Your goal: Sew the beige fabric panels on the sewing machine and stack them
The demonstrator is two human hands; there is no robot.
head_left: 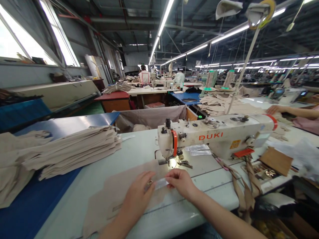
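A beige fabric panel (109, 189) lies flat on the pale machine table, reaching toward the sewing machine's lit needle area (172, 162). Above the panel, a short whitish, see-through strip (161, 183) spans the gap between my hands. My right hand (181, 183) pinches its right end between thumb and fingers, just in front of the presser foot. At the other end, my left hand (138, 194), wearing a ring, curls its thumb and fingers about the strip; the exact grip is slightly blurred. The white sewing machine (211, 136) marked DUKI stands behind both hands.
Stacked beige fabric pieces (74, 151) sit at left on a blue surface (57, 196). More white strips (198, 150) lie under the machine arm. Beige straps (243, 189) hang over the table's right edge. A co-worker's arm (296, 111) reaches in from the right.
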